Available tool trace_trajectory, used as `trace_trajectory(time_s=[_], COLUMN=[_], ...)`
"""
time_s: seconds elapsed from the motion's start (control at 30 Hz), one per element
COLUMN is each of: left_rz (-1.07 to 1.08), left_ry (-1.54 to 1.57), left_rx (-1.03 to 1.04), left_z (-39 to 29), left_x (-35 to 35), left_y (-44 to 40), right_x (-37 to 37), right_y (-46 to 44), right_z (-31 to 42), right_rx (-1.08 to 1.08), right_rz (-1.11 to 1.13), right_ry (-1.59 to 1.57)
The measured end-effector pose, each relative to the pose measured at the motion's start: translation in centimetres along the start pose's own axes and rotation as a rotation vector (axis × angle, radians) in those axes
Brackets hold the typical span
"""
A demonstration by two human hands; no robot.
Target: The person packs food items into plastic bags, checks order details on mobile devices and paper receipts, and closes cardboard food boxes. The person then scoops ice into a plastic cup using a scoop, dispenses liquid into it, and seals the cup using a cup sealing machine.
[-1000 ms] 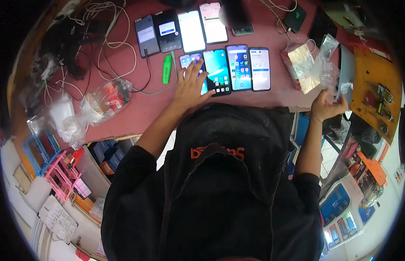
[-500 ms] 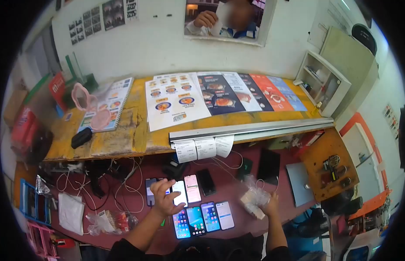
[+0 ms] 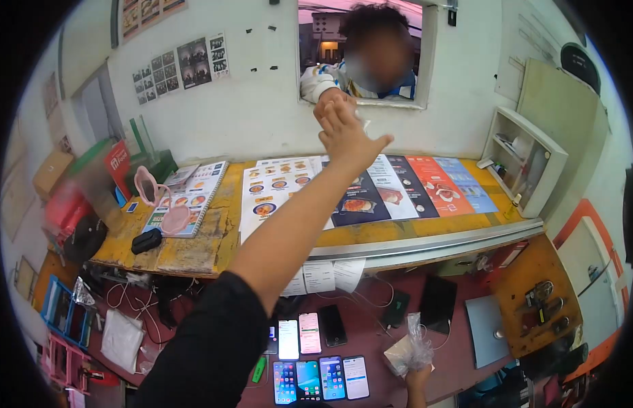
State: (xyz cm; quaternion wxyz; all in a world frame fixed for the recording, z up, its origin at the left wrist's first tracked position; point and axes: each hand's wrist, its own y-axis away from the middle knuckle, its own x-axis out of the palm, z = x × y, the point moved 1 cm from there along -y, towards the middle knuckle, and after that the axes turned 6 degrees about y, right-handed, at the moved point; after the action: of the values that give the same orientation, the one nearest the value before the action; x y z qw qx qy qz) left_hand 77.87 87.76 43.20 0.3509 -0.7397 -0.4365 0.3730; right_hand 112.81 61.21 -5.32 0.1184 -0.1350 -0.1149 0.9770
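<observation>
My left hand is stretched out over the counter at the wall opening, its fingers and thumb spread. Its fingertips overlap another person's hand in the opening; I cannot tell whether they touch. A small bit of white, perhaps paper, shows beside my thumb. Low on the right, my right hand grips a tan package in clear plastic above the dark red desk. Several lit phones lie in two rows left of it, among them a pink-screened phone and a white-screened phone.
Printed menu sheets cover part of the yellow counter, with a metal strip along its edge. Paper slips hang below. A dark tablet, a silver laptop and loose cables are on the desk.
My left hand has moved from above the phones up to the opening. The person there has lowered a hand that held white paper toward mine. My right hand still holds the package.
</observation>
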Motion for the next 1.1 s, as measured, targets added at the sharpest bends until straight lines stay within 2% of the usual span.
trace_trajectory(time_s=[0.03,0.07,0.13,0.27,0.33,0.4,0.43,0.47,0.53,0.63,0.67,0.73,0.8,0.87,1.0,1.1], left_rz=[-0.08,-0.077,-0.162,-0.374,-0.425,-0.385,-0.41,0.089,0.704,1.115,1.069,1.227,1.198,1.298,1.199,1.189], left_ry=[-0.098,-0.108,0.192,0.198,0.221,0.492,0.806,1.111,1.483,1.558,1.561,1.674,1.653,1.657,1.649,1.64], left_rx=[-0.106,-0.104,-0.259,-0.151,-0.074,0.128,0.416,0.15,-0.01,-0.048,-0.067,-0.065,-0.051,-0.092,-0.092,-0.036], left_z=[-0.2,0.3,1.0,1.8,2.4,2.8,4.3,2.2,2.8,1.7,2.1,2.3,1.9,1.8,0.7,1.1], left_x=[1.2,2.1,3.5,4.6,3.3,0.2,0.3,-5.5,-10.7,-17.8,-19.0,-20.8,-22.4,-23.1,-24.6,-25.4], left_y=[-0.3,-0.7,-1.2,-0.1,0.5,0.7,-0.4,0.6,0.7,2.1,2.9,4.2,4.9,5.3,5.1,4.4], right_x=[0.1,0.2,0.4,0.9,1.2,1.9,2.1,1.9,1.1,0.9,0.8,1.0,1.6,2.1,2.5,-1.2], right_y=[0.0,-0.2,-0.7,-0.2,0.2,-0.2,-0.8,-0.7,-0.1,0.3,0.4,0.3,-0.3,-0.6,-1.8,-5.1], right_z=[-0.6,-1.2,-1.6,-0.6,0.8,2.2,2.4,1.5,-0.3,0.4,0.7,1.6,3.5,4.2,8.1,14.1], right_rx=[0.03,0.036,0.0,-0.031,0.051,0.125,0.162,0.161,-0.087,-0.039,-0.023,-0.005,0.006,0.009,0.044,0.01], right_rz=[-0.035,-0.028,-0.074,-0.139,-0.159,-0.147,-0.126,-0.081,-0.047,-0.013,-0.005,0.005,0.012,0.023,0.016,-0.05], right_ry=[-0.027,-0.032,-0.008,0.021,-0.179,-0.38,-0.475,-0.473,-0.079,-0.054,-0.055,-0.051,-0.049,-0.059,-0.13,-0.195])
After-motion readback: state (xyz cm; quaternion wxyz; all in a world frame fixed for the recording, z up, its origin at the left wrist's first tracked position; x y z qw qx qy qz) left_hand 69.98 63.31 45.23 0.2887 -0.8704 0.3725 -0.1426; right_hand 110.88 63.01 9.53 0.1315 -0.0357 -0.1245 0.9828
